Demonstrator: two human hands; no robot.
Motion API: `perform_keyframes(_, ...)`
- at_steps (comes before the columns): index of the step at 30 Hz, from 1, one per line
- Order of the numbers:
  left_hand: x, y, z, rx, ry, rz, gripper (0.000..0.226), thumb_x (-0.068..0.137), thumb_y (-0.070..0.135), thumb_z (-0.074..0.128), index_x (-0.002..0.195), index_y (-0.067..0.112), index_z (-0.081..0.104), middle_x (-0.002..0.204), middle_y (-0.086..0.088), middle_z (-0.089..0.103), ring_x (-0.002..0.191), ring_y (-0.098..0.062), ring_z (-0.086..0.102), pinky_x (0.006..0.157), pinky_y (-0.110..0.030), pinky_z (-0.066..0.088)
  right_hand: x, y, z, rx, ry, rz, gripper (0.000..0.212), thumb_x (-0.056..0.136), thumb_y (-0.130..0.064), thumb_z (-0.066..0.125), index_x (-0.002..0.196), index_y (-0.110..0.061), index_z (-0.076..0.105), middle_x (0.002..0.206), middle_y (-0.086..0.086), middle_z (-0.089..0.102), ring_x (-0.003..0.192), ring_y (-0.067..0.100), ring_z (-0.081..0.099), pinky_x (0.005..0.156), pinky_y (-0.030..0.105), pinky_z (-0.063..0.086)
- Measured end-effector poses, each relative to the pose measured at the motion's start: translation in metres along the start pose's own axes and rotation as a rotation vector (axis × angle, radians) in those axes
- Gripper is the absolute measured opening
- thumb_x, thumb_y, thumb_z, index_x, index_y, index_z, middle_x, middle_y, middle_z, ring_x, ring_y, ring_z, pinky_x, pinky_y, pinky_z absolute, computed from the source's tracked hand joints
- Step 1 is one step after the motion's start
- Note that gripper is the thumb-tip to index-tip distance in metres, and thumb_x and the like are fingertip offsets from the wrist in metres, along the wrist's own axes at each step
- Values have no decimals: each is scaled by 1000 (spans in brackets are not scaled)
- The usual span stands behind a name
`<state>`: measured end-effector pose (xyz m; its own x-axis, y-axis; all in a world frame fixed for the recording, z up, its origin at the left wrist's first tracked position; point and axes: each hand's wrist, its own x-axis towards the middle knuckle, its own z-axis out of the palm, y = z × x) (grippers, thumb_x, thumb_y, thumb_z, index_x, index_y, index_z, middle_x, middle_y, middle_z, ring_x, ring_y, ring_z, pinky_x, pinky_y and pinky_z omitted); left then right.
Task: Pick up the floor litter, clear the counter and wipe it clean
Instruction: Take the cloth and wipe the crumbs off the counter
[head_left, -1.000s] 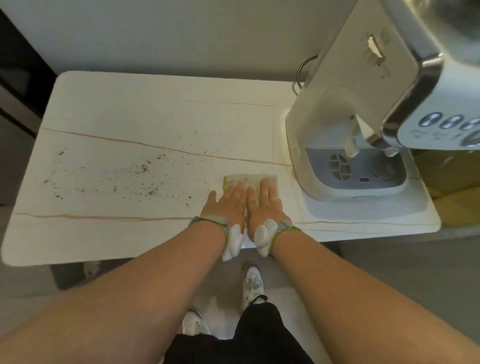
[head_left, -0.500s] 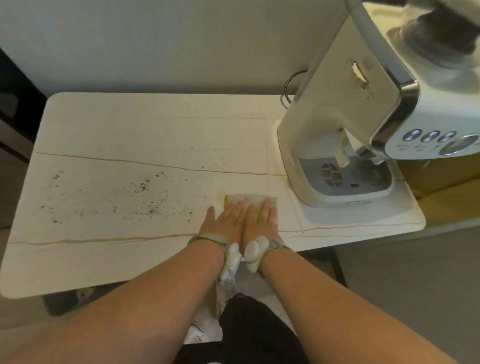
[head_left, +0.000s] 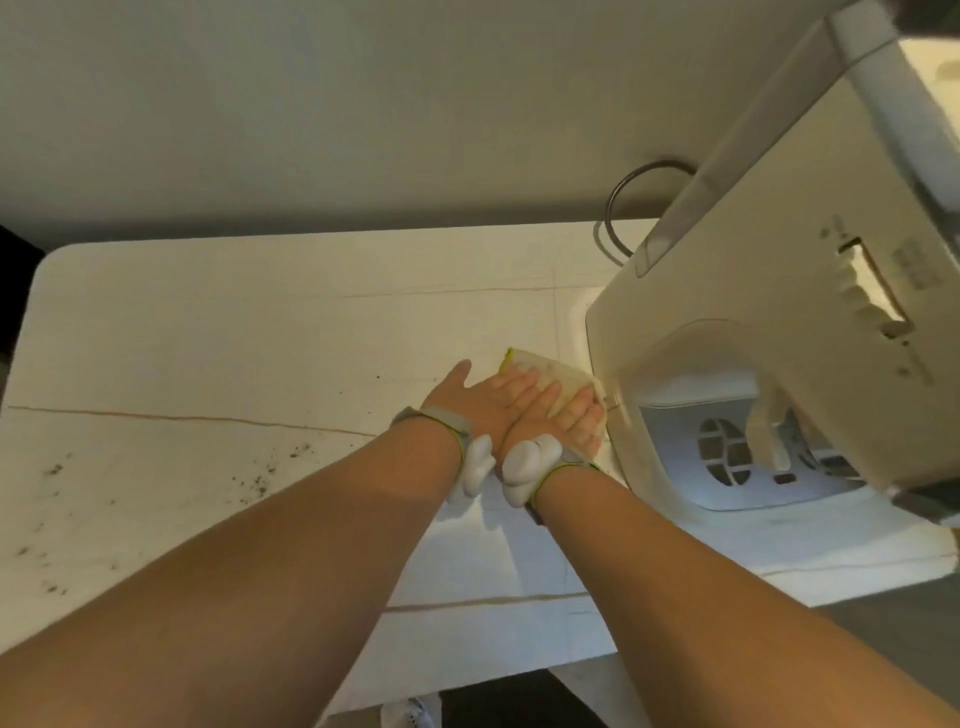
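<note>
1. Fingers: the fingers of the left hand (head_left: 485, 402) are extended flat and held together, with the thumb spread out to the left. The fingers of the right hand (head_left: 563, 418) are likewise extended flat. Neither hand is clenched, and neither is closed around anything.
2. Contact: both palms press down on a pale cloth (head_left: 558, 375) with a yellow edge at its upper-left corner. The hands lie side by side, and the left hand partly overlaps the right.
3. Cloth position: the cloth lies flat on the counter (head_left: 249, 332), toward its right part, just beside the base of the coffee machine (head_left: 769, 322). Its right edge appears to touch the machine base; the blur prevents confirmation.
4. Wrists: each wrist carries a grey band with a green edge and a white device attached on its inner side.
5. Counter surface: the top is white with thin brown veins. Dark crumbs (head_left: 260, 475) are scattered on its left part, well apart from the cloth.
6. Surroundings: a grey cable (head_left: 621, 208) loops behind the machine against the wall. A shoe (head_left: 410, 714) is visible on the floor below the near edge of the counter.
</note>
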<state>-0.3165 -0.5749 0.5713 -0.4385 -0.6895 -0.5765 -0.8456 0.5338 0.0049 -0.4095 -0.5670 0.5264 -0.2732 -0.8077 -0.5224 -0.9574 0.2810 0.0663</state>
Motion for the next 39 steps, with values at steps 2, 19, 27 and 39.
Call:
perform_keyframes(2, 10, -15, 3, 98, -20, 43, 82, 94, 54, 28, 134, 25, -38, 159, 2, -24, 149, -15, -16, 119, -50, 7, 3, -11, -2, 40, -28, 46, 65, 100, -44, 22, 152, -21, -10, 159, 11, -19, 147, 31, -14, 120, 46, -1)
perform_keyframes(19, 47, -117, -12, -237, 145, -246, 75, 92, 46, 28, 149, 35, -19, 161, 9, -14, 150, -10, -7, 115, -57, 9, 86, -95, -64, -201, 75, -342, 83, 91, -45, 38, 151, -15, -11, 155, 23, -22, 145, 41, -17, 117, 54, 0)
perform_keyframes(27, 37, -158, -12, -157, 146, -383, 59, 101, 34, 17, 153, 21, -9, 161, 6, -15, 150, -9, -8, 119, -52, 5, 125, -129, -96, -257, 87, -560, 81, 90, -57, 31, 151, -26, -10, 159, 14, -16, 148, 31, -11, 117, 51, 6)
perform_keyframes(39, 24, -134, 10, -144, 115, -427, 61, 100, 33, 18, 153, 19, -9, 161, 4, -16, 150, -14, -8, 120, -50, 7, 101, -102, -69, -264, 203, -727, 66, 97, -49, 16, 152, -22, -10, 157, 19, -21, 147, 35, -14, 118, 51, 1)
